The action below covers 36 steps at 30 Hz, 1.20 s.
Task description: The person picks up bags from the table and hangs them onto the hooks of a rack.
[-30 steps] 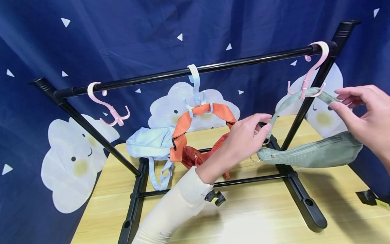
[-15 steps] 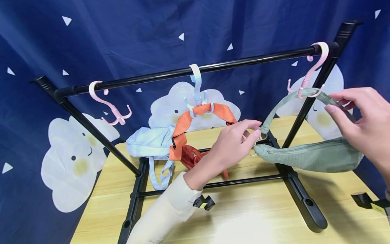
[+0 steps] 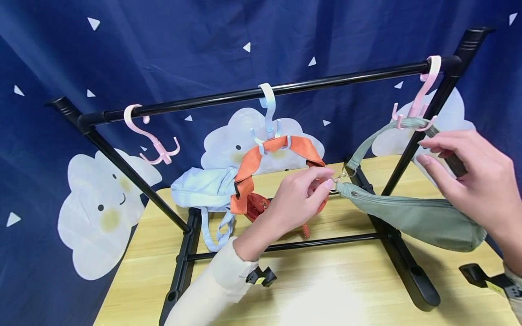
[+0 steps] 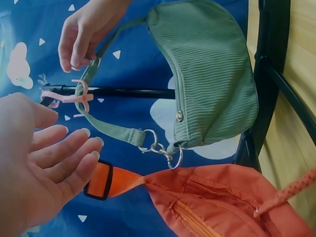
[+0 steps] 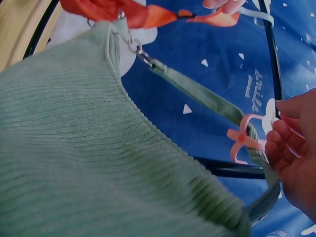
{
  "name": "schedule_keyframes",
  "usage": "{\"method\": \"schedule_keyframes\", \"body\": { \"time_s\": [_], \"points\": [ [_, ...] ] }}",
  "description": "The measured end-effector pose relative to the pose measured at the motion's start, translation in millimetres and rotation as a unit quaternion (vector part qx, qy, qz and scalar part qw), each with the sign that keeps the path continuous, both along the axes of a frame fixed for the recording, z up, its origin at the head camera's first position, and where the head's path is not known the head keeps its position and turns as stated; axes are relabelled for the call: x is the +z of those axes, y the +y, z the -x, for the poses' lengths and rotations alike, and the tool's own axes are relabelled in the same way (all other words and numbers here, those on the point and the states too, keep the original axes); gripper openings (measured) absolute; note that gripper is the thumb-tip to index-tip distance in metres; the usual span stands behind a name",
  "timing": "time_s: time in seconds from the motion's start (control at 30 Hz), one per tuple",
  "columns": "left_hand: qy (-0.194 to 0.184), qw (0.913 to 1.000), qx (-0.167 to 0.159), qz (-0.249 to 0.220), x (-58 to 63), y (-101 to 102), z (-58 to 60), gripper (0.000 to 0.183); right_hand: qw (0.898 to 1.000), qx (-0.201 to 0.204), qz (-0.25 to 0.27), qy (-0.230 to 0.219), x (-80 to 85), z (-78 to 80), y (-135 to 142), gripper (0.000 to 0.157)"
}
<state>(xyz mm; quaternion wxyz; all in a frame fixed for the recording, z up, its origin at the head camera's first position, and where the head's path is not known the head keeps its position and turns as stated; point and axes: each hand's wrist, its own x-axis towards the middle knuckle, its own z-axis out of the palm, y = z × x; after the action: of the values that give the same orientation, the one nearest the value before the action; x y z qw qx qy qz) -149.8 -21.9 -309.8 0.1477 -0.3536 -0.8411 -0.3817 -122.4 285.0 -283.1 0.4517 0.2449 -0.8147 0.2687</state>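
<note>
A green corduroy shoulder bag hangs by its strap from the right pink hook. Metal rings join strap and bag at the zip end. My left hand is left of those rings; in the left wrist view its fingers are spread loosely and hold nothing. My right hand is beside the strap's right side, thumb and fingers apart, with loosely bent fingers near the strap in the right wrist view. Behind my left hand, an orange bag hangs by its strap from the blue hook.
A black rack stands on the wooden table. Another pink hook hangs at the left of its bar, bearing nothing. A light blue bag lies at the rack's left foot. A navy curtain with clouds is behind.
My left hand has drawn left, away from the strap's end. My right hand has moved a little left and down. The green bag's right end hangs lower and the hook has turned.
</note>
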Motion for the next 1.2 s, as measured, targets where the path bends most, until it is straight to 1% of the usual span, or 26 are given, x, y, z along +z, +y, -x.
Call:
{"method": "schedule_keyframes", "body": {
  "time_s": [0.1, 0.27, 0.4, 0.5, 0.6, 0.77, 0.93, 1.0, 1.1, 1.2],
  "points": [
    [0.001, 1.0, 0.004, 0.0, -0.4, -7.3, -2.6, 0.027, 1.0, 0.007, -0.004, 0.001, 0.4, -3.3, -7.3, 0.075],
    [-0.017, 0.9998, 0.013, 0.003, -2.2, -20.4, -6.4, 0.026, 1.0, 0.022, -0.002, 0.005, 2.2, -8.3, -18.6, 0.075],
    [-0.031, 0.9993, 0.02, 0.0, -4.6, -29.9, -9.4, 0.028, 0.999, 0.046, 0.012, 0.021, 4.2, -10.7, -27.2, 0.074],
    [-0.043, 0.9988, 0.023, -0.004, -6.4, -36.8, -11.9, 0.027, 0.998, 0.055, 0.004, 0.022, 3.1, -10.9, -29.9, 0.072],
    [-0.052, 0.9982, 0.029, -0.004, -8.4, -44.5, -14.8, 0.027, 0.998, 0.061, -0.016, 0.017, 0.4, -11.1, -31.3, 0.07],
    [-0.048, 0.9981, 0.038, 0.005, -13.1, -56.5, -18.5, 0.027, 0.996, 0.073, -0.04, 0.013, -3.2, -12.7, -34.9, 0.067],
    [-0.04, 0.9983, 0.04, 0.014, -20.0, -67.7, -22.4, 0.026, 0.995, 0.093, -0.039, 0.019, -4.6, -13.3, -41.5, 0.064],
    [-0.039, 0.998, 0.046, 0.02, -22.5, -72.2, -24.4, 0.026, 0.994, 0.101, -0.038, 0.018, -4.9, -13.7, -44.2, 0.063],
    [-0.041, 0.9971, 0.057, 0.03, -25.4, -79.8, -27.5, 0.026, 0.993, 0.114, -0.041, 0.015, -6.1, -14.2, -48.6, 0.061],
    [-0.048, 0.9963, 0.059, 0.04, -27.8, -87.5, -30.0, 0.026, 0.991, 0.126, -0.042, 0.015, -8.1, -14.5, -53.5, 0.059]
  ]
}}
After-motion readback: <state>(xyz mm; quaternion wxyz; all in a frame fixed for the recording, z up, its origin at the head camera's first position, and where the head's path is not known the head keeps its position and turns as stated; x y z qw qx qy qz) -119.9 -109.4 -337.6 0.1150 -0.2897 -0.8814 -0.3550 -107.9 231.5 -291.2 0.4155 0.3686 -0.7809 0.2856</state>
